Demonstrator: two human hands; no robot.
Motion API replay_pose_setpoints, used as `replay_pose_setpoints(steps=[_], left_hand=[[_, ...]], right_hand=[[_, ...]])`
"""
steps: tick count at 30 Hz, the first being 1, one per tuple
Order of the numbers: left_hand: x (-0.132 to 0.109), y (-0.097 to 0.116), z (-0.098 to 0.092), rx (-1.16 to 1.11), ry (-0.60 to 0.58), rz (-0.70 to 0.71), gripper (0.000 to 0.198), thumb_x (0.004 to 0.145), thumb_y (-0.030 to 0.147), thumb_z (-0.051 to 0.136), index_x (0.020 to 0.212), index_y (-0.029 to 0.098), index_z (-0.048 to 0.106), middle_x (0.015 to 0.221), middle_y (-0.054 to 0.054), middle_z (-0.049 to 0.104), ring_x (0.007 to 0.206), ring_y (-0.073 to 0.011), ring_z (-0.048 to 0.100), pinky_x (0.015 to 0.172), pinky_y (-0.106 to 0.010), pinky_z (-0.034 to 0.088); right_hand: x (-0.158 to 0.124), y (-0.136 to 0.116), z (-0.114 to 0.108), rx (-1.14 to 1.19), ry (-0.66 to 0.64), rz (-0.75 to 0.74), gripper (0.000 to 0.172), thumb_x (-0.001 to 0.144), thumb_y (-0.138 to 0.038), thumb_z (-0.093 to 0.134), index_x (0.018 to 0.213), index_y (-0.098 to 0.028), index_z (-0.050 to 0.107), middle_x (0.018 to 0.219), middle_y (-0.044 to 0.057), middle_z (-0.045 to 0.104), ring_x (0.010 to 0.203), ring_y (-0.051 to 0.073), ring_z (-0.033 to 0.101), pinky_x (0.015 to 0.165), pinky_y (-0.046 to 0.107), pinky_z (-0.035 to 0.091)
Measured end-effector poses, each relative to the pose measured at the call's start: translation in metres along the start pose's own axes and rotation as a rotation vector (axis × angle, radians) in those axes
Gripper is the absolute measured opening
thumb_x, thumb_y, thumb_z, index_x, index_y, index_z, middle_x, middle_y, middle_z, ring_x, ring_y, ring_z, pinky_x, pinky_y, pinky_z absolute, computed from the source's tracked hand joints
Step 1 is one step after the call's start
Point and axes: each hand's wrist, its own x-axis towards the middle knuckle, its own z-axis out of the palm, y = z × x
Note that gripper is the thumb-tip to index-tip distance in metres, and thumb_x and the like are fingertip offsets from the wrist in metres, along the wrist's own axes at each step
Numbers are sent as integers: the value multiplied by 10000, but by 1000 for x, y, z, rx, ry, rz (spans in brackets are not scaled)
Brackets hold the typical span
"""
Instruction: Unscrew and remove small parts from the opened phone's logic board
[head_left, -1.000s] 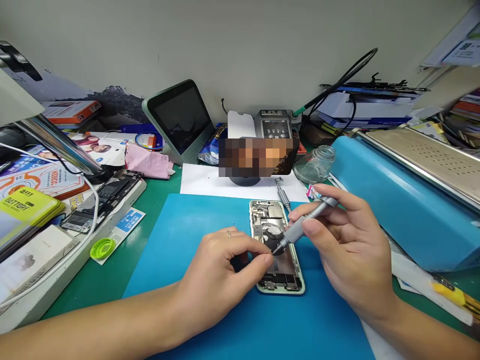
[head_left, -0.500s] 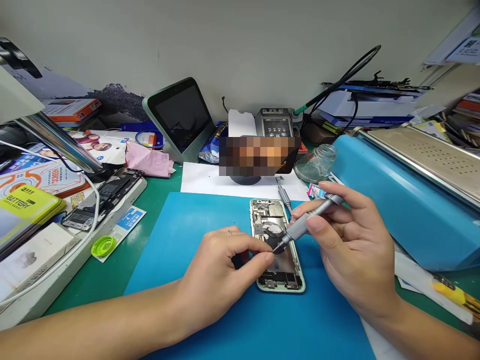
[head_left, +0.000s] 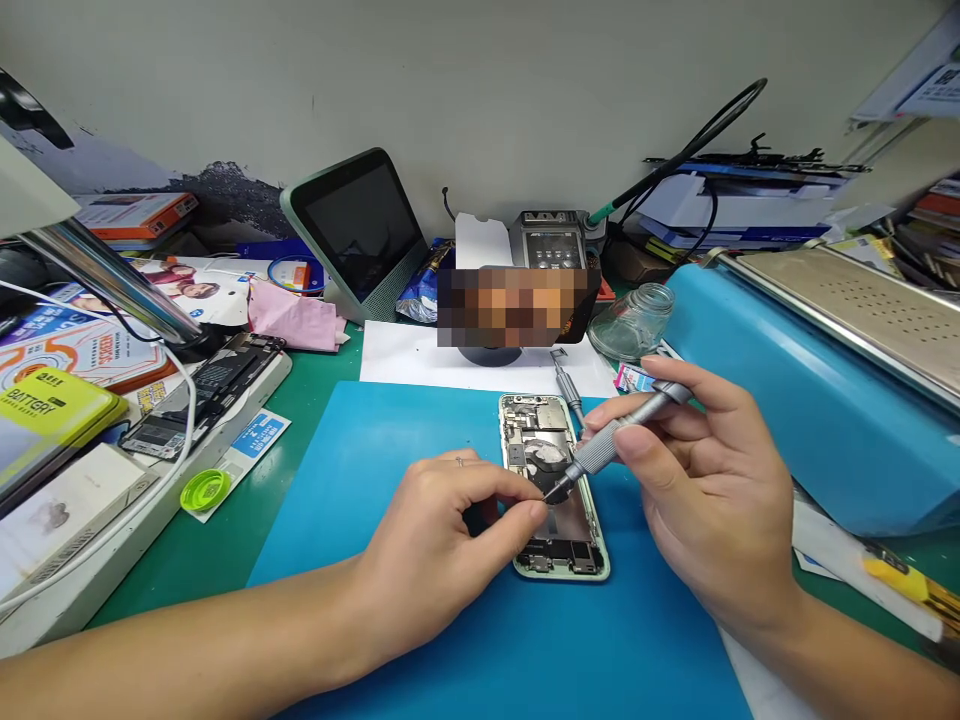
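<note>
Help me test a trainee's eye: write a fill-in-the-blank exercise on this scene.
The left hand wears a ____ on one finger.
The right hand holds the grey tool over an opened ____.
The mat underneath is coloured ____.
In the picture, the clear jar is to the ____ of the tilted dark screen.
Missing words: ring; phone; blue; right.

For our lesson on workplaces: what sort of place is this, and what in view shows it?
Probably a phone repair bench: an opened phone lies on a blue mat, the right hand holds a metal screwdriver-like tool over it, and possibly another opened phone lies at left.
</note>
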Motion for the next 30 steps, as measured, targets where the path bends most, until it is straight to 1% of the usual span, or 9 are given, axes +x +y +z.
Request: replay_pose_setpoints(steps=[4, 9, 14, 16, 22, 30], left_hand=[[0, 0, 0, -6, 15, 4, 132, 973, 196, 705, 926, 254, 813, 797, 64, 765, 719, -131, 639, 714, -281, 433], [0, 0, 0, 5, 14, 8, 124, 972, 206, 711, 924, 257, 813, 781, 64, 763, 708, -135, 635, 723, -290, 427], [0, 0, 0, 13, 15, 15, 146, 972, 196, 697, 904, 256, 812, 779, 53, 761, 686, -137, 644, 721, -296, 434], [0, 0, 0, 14, 15, 15, 144, 973, 203, 696, 906, 256, 811, 786, 50, 764, 690, -139, 649, 716, -294, 438], [1, 2, 0, -1, 16, -7, 140, 972, 213, 692, 894, 251, 801, 807, 53, 768, 722, -135, 651, 703, -279, 444], [0, 3, -1, -11, 8, -58, 160, 972, 248, 661, 868, 247, 782, 803, 41, 762, 740, -154, 651, 677, -293, 444]], right_hand=[[0, 1, 0, -9, 5, -6, 369, 941, -342, 790, 1286, -345, 658, 914, -8, 798, 853, 175, 769, 698, 263, 659], [0, 2, 1, -3, -10, -25, 351, 949, -309, 782, 1277, -351, 664, 927, -18, 802, 855, 151, 767, 714, 228, 654], [0, 2, 0, -18, -3, -19, 354, 946, -311, 783, 1278, -345, 663, 927, -8, 797, 869, 179, 770, 690, 267, 660], [-1, 2, 0, -17, 2, -16, 363, 945, -311, 785, 1284, -348, 661, 933, -9, 798, 867, 172, 767, 695, 259, 657], [0, 2, 0, 0, -12, -26, 362, 954, -299, 778, 1291, -356, 661, 939, -20, 798, 862, 139, 755, 721, 212, 644], [1, 2, -2, -16, -11, -32, 361, 953, -296, 777, 1291, -352, 663, 938, -16, 796, 866, 150, 755, 697, 223, 638]])
